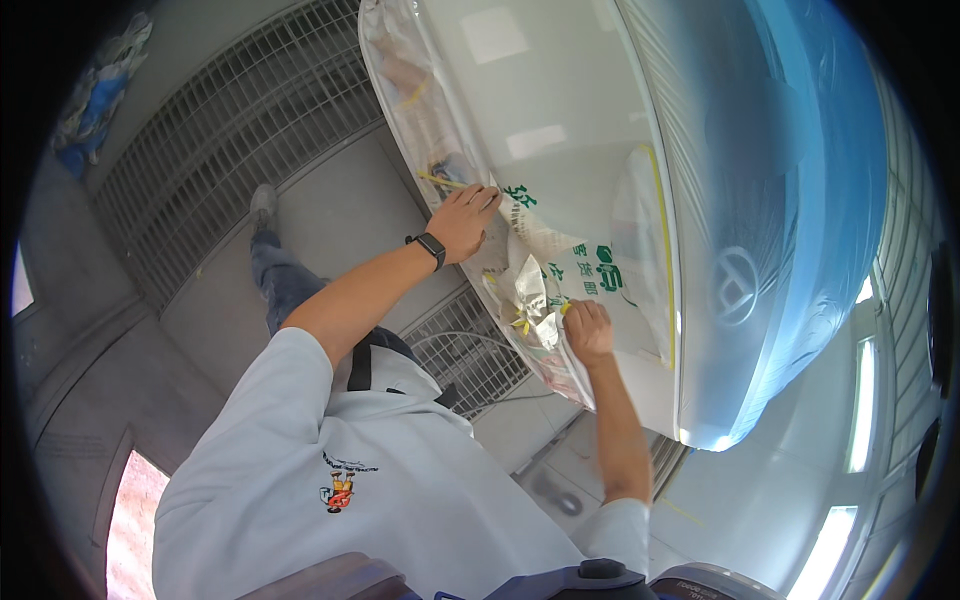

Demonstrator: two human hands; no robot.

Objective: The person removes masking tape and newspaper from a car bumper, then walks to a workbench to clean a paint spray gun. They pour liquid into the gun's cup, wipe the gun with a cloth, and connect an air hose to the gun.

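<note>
A white vehicle panel (560,110) stands in front of me, its near edge lined with masking sheet printed in green (545,235). My left hand (465,222), with a dark watch on the wrist, lies over the edge of that sheet, fingers stretched out onto the panel. Beside it a strip of yellow masking tape (440,179) sticks out. My right hand (588,330) is closed in a pinch on yellow masking tape (566,308) at the crumpled part of the sheet (533,290). The pinching fingertips are partly hidden.
Blue-tinted plastic film (790,180) covers the far part of the vehicle, with yellow tape (666,250) along a seam. Metal floor grating (230,120) lies at the left, and more grating (465,350) below the panel's edge. Crumpled blue and white plastic (100,100) is at the upper left.
</note>
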